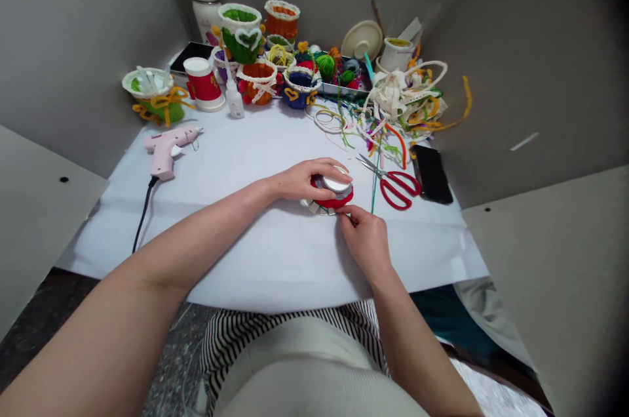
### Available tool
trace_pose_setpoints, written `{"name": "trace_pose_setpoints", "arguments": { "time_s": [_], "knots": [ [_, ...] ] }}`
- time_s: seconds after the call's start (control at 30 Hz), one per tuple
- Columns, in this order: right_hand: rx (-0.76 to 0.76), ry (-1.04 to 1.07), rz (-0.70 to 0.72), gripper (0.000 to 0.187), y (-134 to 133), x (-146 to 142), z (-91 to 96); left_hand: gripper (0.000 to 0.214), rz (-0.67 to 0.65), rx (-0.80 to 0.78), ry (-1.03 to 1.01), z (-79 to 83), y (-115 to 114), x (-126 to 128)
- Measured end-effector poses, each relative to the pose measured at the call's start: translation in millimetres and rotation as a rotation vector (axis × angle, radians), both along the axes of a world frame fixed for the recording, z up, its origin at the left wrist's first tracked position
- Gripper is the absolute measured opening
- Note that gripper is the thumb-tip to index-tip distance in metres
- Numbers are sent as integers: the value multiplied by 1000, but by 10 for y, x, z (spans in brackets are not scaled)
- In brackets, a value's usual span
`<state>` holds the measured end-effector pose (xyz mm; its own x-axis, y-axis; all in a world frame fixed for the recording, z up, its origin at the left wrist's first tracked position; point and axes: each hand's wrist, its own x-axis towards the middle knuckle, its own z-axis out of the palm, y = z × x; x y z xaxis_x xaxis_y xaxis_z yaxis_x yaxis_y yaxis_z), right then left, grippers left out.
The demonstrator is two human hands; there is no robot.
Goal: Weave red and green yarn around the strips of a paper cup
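Note:
An upturned paper cup (335, 186) with red pipe cleaner wound round its lower part stands on the white table (255, 168). My left hand (304, 179) curls over its top and left side and holds it down. My right hand (364, 238) pinches at the cup's near right edge, where the red strand ends; a thin green strand (375, 186) runs up from beside it. What the fingertips grip is too small to name for sure.
Red-handled scissors (393, 182) and a black phone (431, 173) lie right of the cup. A pink glue gun (167, 145) rests at the left with its cord. Several decorated cups (259, 81) and a heap of pipe cleaners (407, 102) crowd the back.

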<state>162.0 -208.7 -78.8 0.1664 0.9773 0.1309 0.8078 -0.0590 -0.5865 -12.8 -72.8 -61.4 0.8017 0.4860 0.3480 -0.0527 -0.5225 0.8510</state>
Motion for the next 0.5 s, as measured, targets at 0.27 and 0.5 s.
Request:
{"name": "trace_pose_setpoints", "arguments": {
  "time_s": [0.27, 0.5],
  "knots": [
    [-33, 16, 50, 28, -16, 74, 115, 37, 53, -42, -60, -23, 38, 32],
    [154, 161, -24, 27, -69, 98, 296, 43, 280, -339, -224, 6, 33, 49]
  ]
}}
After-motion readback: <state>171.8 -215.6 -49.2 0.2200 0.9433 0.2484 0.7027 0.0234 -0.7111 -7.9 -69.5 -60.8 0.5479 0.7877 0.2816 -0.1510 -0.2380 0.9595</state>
